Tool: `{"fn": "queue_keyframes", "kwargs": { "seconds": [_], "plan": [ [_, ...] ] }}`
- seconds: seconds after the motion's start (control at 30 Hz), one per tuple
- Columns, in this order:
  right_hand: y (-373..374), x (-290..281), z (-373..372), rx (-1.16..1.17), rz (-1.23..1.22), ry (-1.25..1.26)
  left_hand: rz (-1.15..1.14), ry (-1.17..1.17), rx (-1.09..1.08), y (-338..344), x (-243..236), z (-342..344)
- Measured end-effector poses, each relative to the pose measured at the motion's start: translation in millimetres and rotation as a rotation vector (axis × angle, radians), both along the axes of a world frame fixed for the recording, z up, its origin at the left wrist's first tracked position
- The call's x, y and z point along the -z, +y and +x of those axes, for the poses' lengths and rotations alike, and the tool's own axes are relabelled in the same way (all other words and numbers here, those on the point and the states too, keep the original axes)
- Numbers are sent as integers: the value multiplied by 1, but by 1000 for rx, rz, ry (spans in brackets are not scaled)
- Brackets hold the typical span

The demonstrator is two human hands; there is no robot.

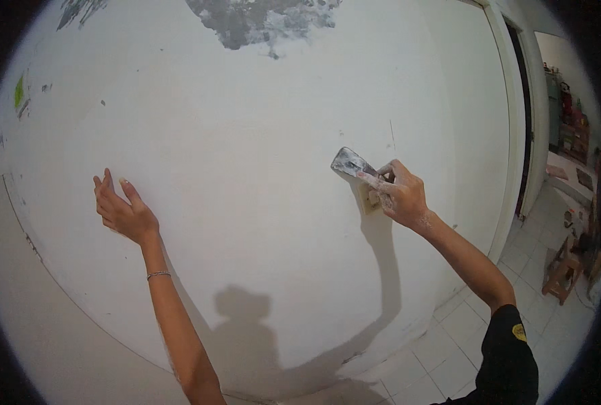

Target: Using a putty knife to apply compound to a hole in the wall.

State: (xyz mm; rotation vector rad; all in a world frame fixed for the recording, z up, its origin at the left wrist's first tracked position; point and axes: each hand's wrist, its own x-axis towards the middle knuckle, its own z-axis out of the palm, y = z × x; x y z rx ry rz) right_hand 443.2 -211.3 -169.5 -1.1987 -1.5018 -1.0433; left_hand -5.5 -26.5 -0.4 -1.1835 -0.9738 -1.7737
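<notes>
My right hand [400,194] is closed round the handle of a putty knife [352,163], its index finger stretched along the tool. The metal blade points up and left and is smeared with white and grey. White residue coats the fingers of this hand. Whether the blade touches the white wall [246,169] I cannot tell. Partly behind the hand is a cream wall socket or switch plate [369,200]. To the left, my left hand [126,210] holds nothing, its fingers apart, close in front of the wall.
A bare grey patch [246,23] shows at the top of the wall. A door frame [513,135] stands at the right, with a small wooden stool [562,273] on the tiled floor [449,344] beyond. Shelves with several items [574,128] are at the far right.
</notes>
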Motion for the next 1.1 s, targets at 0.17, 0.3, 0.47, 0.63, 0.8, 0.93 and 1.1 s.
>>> {"fn": "queue_keyframes", "kwargs": {
  "seconds": [0.17,0.3,0.47,0.63,0.8,0.93,1.1],
  "plan": [
    [20,-38,-21,-15,-9,-30,5,14,-13,1,-1,-2],
    [35,-118,-60,-64,-10,-80,7,25,9,2,0,-4],
    [48,-174,-86,-123,30,-113,21,20,4,4,1,-3],
    [24,-89,-49,-101,-138,-60,30,23,15,3,1,-3],
    [-2,3,-12,-20,-92,-73,15,10,4,1,0,-1],
    [7,2,-17,-29,-81,-86,12,20,11,0,1,-1],
    [36,-69,-70,-149,-87,-99,6,25,-15,3,0,-4]
  ]
}}
